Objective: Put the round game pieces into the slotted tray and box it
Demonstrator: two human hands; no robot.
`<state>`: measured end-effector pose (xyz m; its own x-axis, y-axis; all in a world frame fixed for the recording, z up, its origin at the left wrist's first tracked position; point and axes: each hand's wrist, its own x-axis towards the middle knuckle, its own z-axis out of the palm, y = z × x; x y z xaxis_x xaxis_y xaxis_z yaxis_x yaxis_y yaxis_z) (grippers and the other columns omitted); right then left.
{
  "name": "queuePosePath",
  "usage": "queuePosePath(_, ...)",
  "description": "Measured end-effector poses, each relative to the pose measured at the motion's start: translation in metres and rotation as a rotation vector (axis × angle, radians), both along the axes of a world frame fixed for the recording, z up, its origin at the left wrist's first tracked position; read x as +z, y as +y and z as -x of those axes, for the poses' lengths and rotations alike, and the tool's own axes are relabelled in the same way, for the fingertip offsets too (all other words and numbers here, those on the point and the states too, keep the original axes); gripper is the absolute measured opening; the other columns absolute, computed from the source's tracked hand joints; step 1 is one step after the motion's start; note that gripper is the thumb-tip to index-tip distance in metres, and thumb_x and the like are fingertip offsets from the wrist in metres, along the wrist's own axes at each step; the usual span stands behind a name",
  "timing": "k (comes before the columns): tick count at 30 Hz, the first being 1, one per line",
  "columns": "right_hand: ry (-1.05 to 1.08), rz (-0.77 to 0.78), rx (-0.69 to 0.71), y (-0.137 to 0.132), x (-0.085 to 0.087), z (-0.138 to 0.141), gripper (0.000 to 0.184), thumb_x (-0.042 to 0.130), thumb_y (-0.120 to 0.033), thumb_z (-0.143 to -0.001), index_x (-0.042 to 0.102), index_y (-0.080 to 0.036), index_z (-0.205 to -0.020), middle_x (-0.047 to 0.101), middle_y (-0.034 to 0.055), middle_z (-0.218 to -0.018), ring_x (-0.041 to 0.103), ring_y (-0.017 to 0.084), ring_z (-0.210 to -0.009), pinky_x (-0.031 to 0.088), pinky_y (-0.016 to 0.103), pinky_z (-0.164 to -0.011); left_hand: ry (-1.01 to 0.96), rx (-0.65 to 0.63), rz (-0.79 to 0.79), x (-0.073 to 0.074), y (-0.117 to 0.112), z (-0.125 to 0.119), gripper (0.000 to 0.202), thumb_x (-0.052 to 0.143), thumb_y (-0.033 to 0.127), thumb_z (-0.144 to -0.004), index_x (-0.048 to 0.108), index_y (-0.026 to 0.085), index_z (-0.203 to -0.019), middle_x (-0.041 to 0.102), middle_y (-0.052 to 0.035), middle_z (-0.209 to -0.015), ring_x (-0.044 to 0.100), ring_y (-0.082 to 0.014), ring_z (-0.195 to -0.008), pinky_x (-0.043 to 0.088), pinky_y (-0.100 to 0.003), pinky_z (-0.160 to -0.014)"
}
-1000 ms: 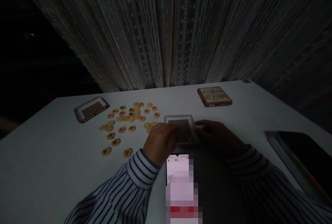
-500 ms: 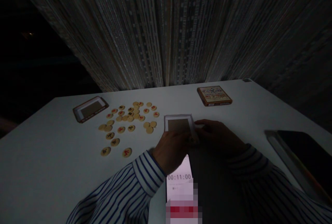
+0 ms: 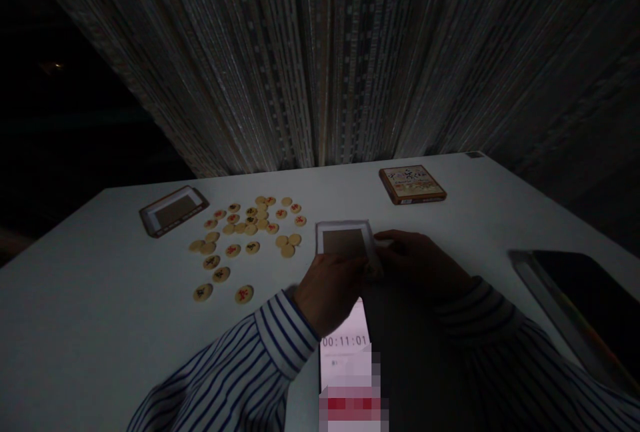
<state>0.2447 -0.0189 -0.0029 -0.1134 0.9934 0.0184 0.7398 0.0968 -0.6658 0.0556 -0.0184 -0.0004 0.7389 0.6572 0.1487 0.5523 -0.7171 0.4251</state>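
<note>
A shallow box with white inner walls and a brown bottom lies in front of me. My left hand reaches across its near side, fingers bent and closed at the near right corner. On the right wall, my right hand grips with thumb and fingers closed. Both sets of fingertips meet around that corner, where dimness hides the details. To the left, several round Chinese chess pieces are scattered, some with red or black characters up, others blank. Below my left hand a lit phone displays a timer.
A similar open tray sits at the far left of the white table. At the back right lies a flat printed box. A dark flat object rests at the right edge. Striped curtains hang behind the table.
The timer on the phone has moved from 00:11:00 to 00:11:01. Both hands keep almost the same place at the box, and the view has shifted very slightly.
</note>
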Motion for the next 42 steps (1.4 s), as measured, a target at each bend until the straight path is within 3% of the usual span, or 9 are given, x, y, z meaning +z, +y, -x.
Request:
queuePosePath(27, 0.019, 0.003, 0.007, -0.001, 0.002, 0.0, 0.03, 0.051, -0.03, -0.081, 0.06, -0.015, -0.105, 0.069, 0.0054, -0.077, 0.064, 0.016, -0.066, 0.049, 0.029, -0.061, -0.022, 0.004, -0.011, -0.002, 0.001, 0.002, 0.025, 0.039, 0.02, -0.087, 0.059, 0.019, -0.101, 0.066, -0.0049, -0.09, 0.061, -0.0174, -0.081, 0.047, -0.032, -0.072)
queuePosePath(29, 0.035, 0.006, 0.01, -0.001, 0.001, 0.0, 0.03, 0.05, -0.029, -0.081, 0.06, -0.015, -0.105, 0.07, 0.0059, -0.079, 0.064, 0.016, -0.068, 0.049, 0.029, -0.063, -0.046, 0.062, -0.058, -0.003, 0.003, 0.007, 0.025, 0.04, 0.019, -0.086, 0.059, 0.019, -0.103, 0.066, -0.0055, -0.091, 0.06, -0.0188, -0.082, 0.047, -0.035, -0.072)
queuePosePath(35, 0.01, 0.007, 0.003, 0.001, -0.001, 0.0, 0.032, 0.05, -0.03, -0.08, 0.06, -0.014, -0.106, 0.07, 0.0065, -0.079, 0.064, 0.016, -0.066, 0.05, 0.029, -0.061, -0.166, 0.409, -0.214, -0.007, 0.017, 0.029, 0.025, 0.041, 0.015, -0.083, 0.061, 0.014, -0.096, 0.065, -0.009, -0.095, 0.058, -0.0206, -0.091, 0.047, -0.038, -0.082)
queuePosePath(42, -0.013, 0.008, 0.004, 0.0, 0.0, -0.001, 0.034, 0.05, -0.031, -0.08, 0.061, -0.013, -0.107, 0.07, 0.0065, -0.078, 0.063, 0.016, -0.066, 0.049, 0.029, -0.061, -0.149, 0.481, -0.168, -0.015, 0.023, 0.037, 0.028, 0.042, 0.012, -0.08, 0.061, 0.012, -0.1, 0.065, -0.0097, -0.096, 0.06, -0.0199, -0.091, 0.049, -0.036, -0.084)
